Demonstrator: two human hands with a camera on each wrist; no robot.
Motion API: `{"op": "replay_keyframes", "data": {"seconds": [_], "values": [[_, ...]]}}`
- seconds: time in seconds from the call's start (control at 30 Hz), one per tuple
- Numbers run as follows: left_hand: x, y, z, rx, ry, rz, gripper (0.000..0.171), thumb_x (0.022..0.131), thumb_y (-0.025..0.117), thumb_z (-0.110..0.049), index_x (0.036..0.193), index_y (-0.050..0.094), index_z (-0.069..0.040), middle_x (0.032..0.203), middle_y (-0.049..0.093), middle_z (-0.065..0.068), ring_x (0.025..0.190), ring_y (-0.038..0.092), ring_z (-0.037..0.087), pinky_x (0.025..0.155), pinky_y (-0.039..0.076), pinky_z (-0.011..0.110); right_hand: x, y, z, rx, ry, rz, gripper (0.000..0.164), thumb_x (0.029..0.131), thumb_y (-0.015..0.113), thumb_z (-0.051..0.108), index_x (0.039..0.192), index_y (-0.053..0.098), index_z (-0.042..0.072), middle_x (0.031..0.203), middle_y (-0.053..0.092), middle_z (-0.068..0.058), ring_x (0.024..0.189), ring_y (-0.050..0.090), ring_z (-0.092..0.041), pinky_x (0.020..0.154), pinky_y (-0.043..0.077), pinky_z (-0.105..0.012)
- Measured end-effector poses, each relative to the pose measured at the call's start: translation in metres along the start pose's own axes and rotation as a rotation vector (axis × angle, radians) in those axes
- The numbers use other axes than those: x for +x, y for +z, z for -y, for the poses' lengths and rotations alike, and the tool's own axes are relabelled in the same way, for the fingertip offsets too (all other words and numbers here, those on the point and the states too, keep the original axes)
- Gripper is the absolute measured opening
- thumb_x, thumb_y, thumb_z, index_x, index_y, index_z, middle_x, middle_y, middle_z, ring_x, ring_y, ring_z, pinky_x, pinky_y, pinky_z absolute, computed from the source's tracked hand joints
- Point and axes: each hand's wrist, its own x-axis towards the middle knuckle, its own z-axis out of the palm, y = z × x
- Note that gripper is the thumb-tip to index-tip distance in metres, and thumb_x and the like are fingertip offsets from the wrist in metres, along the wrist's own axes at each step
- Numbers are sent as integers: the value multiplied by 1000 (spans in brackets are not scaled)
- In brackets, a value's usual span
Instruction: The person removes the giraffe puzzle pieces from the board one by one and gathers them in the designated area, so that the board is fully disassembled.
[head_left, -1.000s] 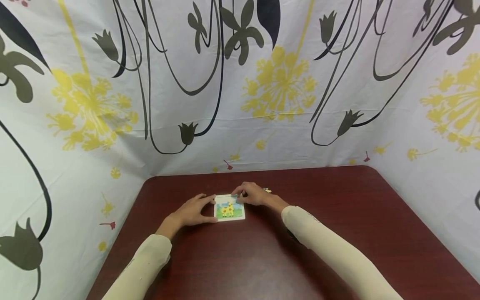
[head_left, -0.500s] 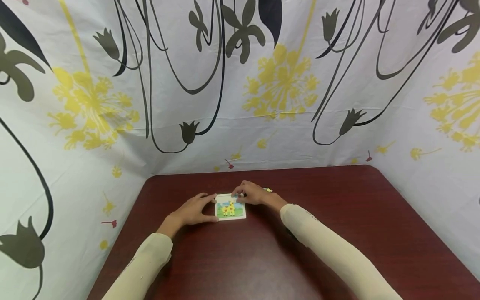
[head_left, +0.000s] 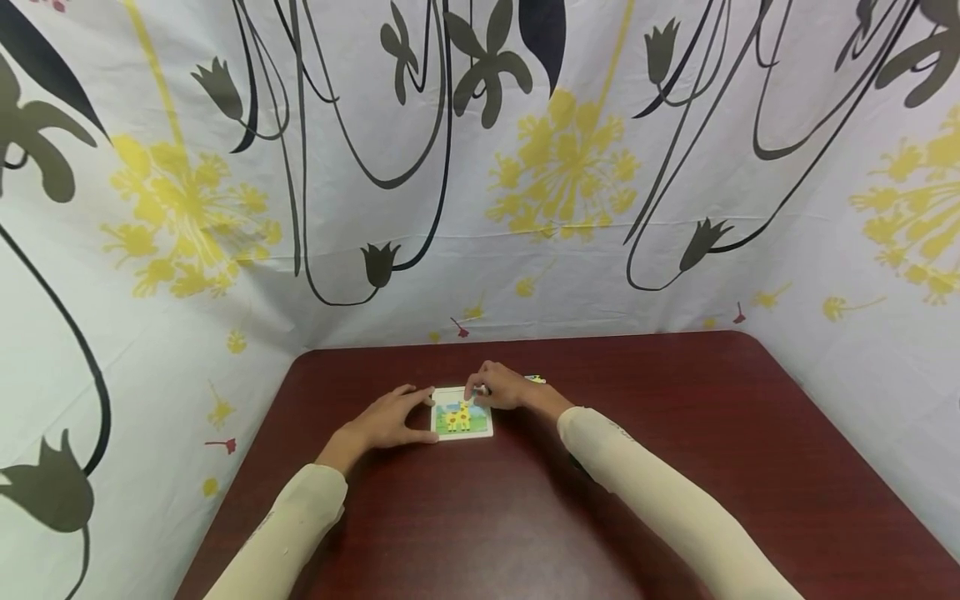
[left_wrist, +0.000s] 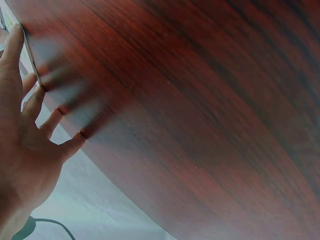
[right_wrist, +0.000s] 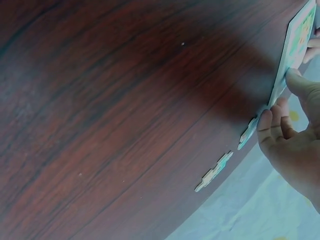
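Observation:
A white-framed picture puzzle board (head_left: pixel 461 423) with a yellow giraffe on green and blue lies on the dark red table. My left hand (head_left: pixel 386 421) touches its left side, thumb at the near corner and forefinger at the far corner. In the left wrist view the fingers (left_wrist: pixel 34 102) of that hand are spread, some resting on the table. At the board's far right corner is my right hand (head_left: pixel 501 387), fingers bent and thumb on the board. Any piece under its fingertips is hidden. Two loose puzzle pieces, a nearer one (right_wrist: pixel 248 132) and a farther one (right_wrist: pixel 214 172), lie beside it.
The dark red table (head_left: pixel 600 467) has rounded far corners. White cloth (head_left: pixel 465 208) with yellow and grey flower prints hangs behind it and along both sides. One loose piece (head_left: pixel 536 379) shows behind the right wrist.
The right hand's fingers have shifted slightly at the far right part of the board. My left hand stays at the left edge. The view has moved a little.

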Motion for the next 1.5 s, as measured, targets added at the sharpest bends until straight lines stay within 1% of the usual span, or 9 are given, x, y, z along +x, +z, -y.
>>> {"op": "replay_keyframes", "data": {"seconds": [0.27, 0.43, 0.7, 0.9, 1.0, 1.13, 1.23, 1.37, 1.5], "values": [[0, 0, -2, 2, 4, 2, 87, 87, 77, -63, 157, 48, -22, 152, 54, -2, 152, 31, 36, 116, 33, 64, -3, -2, 7, 39, 20, 9, 13, 104, 61, 2, 112, 70, 8, 120, 54, -19, 95, 52, -28, 81, 47, -38], [0, 0, -1, 11, 4, 2, 88, 87, 76, -63, 158, 46, -21, 150, 55, -3, 152, 32, 36, 115, 33, 64, -4, 0, 7, 60, -20, -18, 12, 103, 60, 1, 110, 68, 7, 113, 59, -17, 98, 54, -31, 83, 47, -38], [0, 0, -1, 19, -7, -3, 88, 86, 77, -63, 158, 47, -23, 151, 54, -2, 152, 33, 33, 116, 34, 62, -5, 3, 2, 68, -23, -96, 21, 101, 67, 3, 121, 65, 5, 114, 63, -15, 102, 62, -28, 88, 54, -40], [0, 0, -2, 16, -1, -1, 87, 86, 77, -63, 157, 48, -21, 151, 55, -1, 152, 33, 35, 116, 34, 62, -10, 2, -2, 122, -50, -191, 21, 101, 62, -4, 120, 70, 1, 115, 66, -17, 104, 67, -30, 87, 57, -38], [0, -1, -2, 12, 5, 2, 88, 87, 77, -62, 158, 46, -20, 150, 56, -2, 152, 31, 36, 115, 34, 63, -11, -2, -3, 165, -76, -239, 22, 101, 60, -6, 120, 71, -1, 114, 70, -18, 101, 70, -31, 84, 58, -36], [-1, 0, -2, 9, 10, 1, 88, 87, 76, -62, 158, 47, -20, 151, 55, -1, 153, 31, 37, 115, 33, 65, -10, -6, -7, 183, -43, -257, 24, 102, 61, -2, 124, 72, 0, 117, 72, -14, 96, 71, -24, 79, 57, -29], [-1, 0, -1, 12, 9, -3, 87, 86, 77, -63, 157, 48, -20, 153, 54, 0, 152, 31, 37, 115, 34, 64, -12, -12, -10, 194, 2, -255, 25, 104, 61, 1, 126, 72, 2, 110, 74, -10, 77, 68, -18, 68, 52, -26], [-1, 0, -1, 14, 12, -8, 87, 86, 77, -63, 156, 49, -20, 153, 54, 0, 152, 32, 37, 115, 34, 64, -19, -21, -16, 203, 41, -249, 26, 105, 60, 3, 128, 72, 3, 97, 75, -10, 58, 52, -15, 58, 43, -26], [-1, 0, -1, 5, 25, -14, 85, 86, 77, -62, 155, 51, -20, 154, 53, 2, 152, 32, 38, 115, 34, 65, -29, -31, -22, 196, 68, -256, 27, 104, 62, 3, 128, 72, 1, 107, 76, -13, 68, 63, -22, 63, 45, -27]]}}
